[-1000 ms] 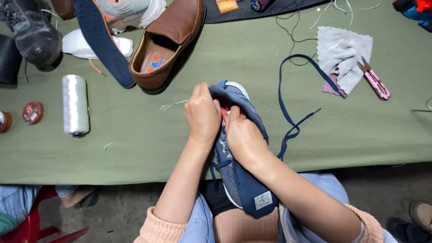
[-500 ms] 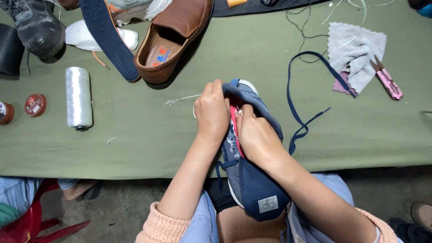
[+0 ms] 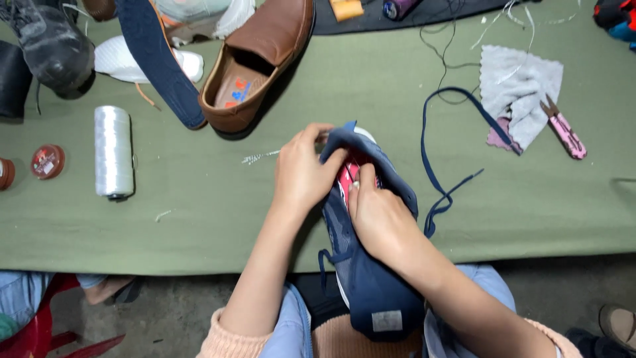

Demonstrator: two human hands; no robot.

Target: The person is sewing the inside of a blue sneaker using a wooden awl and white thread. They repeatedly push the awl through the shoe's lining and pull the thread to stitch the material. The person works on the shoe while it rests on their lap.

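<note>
Head view, looking straight down. Work surface is a table covered in olive-green cloth (image 3: 265, 225), lightly creased, with loose thread scraps scattered on it. Below its near edge: bare grey concrete floor (image 3: 172, 311), a red plastic stool (image 3: 40, 331) at lower left.

Navy blue sneaker (image 3: 361, 265) lies half on the table edge, half over the person's lap, heel toward the body, red lining showing at the opening. Left hand (image 3: 301, 172) is curled closed on the upper rim of the sneaker, fingers pinching the collar. Right hand (image 3: 377, 219) rests on the sneaker's side, fingertips pressed into the red opening; whether it pinches anything there I cannot tell.

Around it: dark blue lace (image 3: 457, 146) looping to the right, touching the sneaker; grey rag (image 3: 520, 93) with pink thread snips (image 3: 563, 129) beside it; brown loafer (image 3: 258, 63) upper centre; white thread spool (image 3: 112, 152) lying left; small red tin (image 3: 48, 161) near it.
</note>
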